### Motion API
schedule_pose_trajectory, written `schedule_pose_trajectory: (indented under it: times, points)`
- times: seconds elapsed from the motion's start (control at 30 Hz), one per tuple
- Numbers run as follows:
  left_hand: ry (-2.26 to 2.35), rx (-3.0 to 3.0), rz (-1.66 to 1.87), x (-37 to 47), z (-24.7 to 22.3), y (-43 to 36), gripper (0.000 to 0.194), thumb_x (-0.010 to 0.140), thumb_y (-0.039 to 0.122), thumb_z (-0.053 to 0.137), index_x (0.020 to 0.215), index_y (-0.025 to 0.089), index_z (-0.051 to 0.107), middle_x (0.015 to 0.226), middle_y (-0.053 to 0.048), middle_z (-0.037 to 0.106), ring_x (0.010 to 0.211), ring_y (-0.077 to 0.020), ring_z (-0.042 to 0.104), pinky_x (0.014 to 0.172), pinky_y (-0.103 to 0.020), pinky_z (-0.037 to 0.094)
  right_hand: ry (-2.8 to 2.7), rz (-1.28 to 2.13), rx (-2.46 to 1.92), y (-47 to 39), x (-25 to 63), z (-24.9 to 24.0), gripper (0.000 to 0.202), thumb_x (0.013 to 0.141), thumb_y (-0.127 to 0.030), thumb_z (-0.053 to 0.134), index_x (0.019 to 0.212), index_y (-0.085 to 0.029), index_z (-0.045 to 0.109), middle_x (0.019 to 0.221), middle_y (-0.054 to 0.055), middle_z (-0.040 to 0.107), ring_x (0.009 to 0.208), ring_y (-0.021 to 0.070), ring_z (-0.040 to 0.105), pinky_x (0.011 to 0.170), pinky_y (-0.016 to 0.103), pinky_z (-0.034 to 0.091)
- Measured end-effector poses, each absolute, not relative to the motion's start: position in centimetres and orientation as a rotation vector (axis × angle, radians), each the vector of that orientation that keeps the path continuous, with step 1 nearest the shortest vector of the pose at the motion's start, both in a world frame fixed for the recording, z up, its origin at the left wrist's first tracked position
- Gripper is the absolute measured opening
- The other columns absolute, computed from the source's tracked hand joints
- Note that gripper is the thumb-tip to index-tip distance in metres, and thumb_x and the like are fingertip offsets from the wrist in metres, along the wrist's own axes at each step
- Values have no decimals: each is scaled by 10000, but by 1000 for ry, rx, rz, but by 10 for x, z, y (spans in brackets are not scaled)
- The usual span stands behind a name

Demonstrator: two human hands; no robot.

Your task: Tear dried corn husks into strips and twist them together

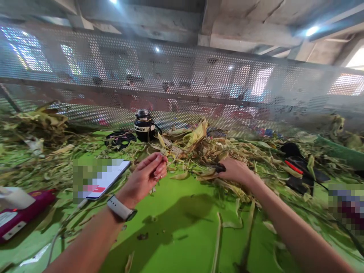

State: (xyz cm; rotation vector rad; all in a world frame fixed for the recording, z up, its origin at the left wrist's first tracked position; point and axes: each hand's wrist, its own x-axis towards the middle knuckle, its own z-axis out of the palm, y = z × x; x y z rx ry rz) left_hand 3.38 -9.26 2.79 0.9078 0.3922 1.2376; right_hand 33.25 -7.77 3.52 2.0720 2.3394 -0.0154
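Note:
My left hand (150, 168), with a pale-banded watch (118, 207) at the wrist, is closed in a pinch above the green table (182, 220). What its fingertips hold, if anything, is too small to make out. My right hand (234, 170) reaches into the heap of dry, yellowish leaves (196, 138), palm down. Its fingers are closed around a small black object (218, 168), mostly hidden, whose kind I cannot tell. Loose strips of dry leaf (217, 242) lie in front of it.
A phone (109, 180) on a cable lies left, near a magenta power strip (25, 214). A black bottle (144, 127) stands at the back before a perforated metal screen (182, 83). A black item with a red strip (294, 167) and a green container (341, 151) are at right.

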Motion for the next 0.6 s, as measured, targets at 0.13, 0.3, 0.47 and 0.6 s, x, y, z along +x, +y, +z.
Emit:
schedule_pose_trajectory:
  times: [0.13, 0.3, 0.47, 0.6]
  points:
    - [383, 906, 1207, 36, 23, -93, 75, 752, 165, 686, 753, 116, 629, 566, 33, 480, 451, -32, 345, 450, -161, 325, 2336, -125, 2023, -74, 340, 32, 182, 723, -346, 531, 712, -182, 608, 725, 51, 632, 643, 178, 555, 520, 240, 284]
    - [419, 978, 1154, 39, 18, -94, 111, 754, 220, 695, 753, 128, 631, 501, 53, 421, 449, -48, 343, 457, -172, 320, 2305, -180, 2096, -71, 348, 32, 89, 648, -265, 552, 677, -186, 581, 675, 27, 602, 639, 177, 537, 500, 242, 253]
    - [532, 1148, 1188, 41, 16, -95, 153, 776, 301, 667, 766, 149, 653, 520, 33, 460, 480, -66, 373, 468, -180, 314, 2318, -324, 2154, -70, 361, 40, 95, 668, -251, 521, 639, -172, 566, 587, 6, 571, 571, 163, 558, 494, 240, 319]
    - [623, 1221, 1230, 42, 18, -96, 190, 780, 345, 655, 771, 155, 649, 531, 33, 467, 495, -70, 390, 474, -177, 313, 2542, -902, 2204, -72, 371, 48, 132, 705, -284, 550, 762, -165, 551, 653, -7, 589, 565, 138, 569, 530, 243, 419]
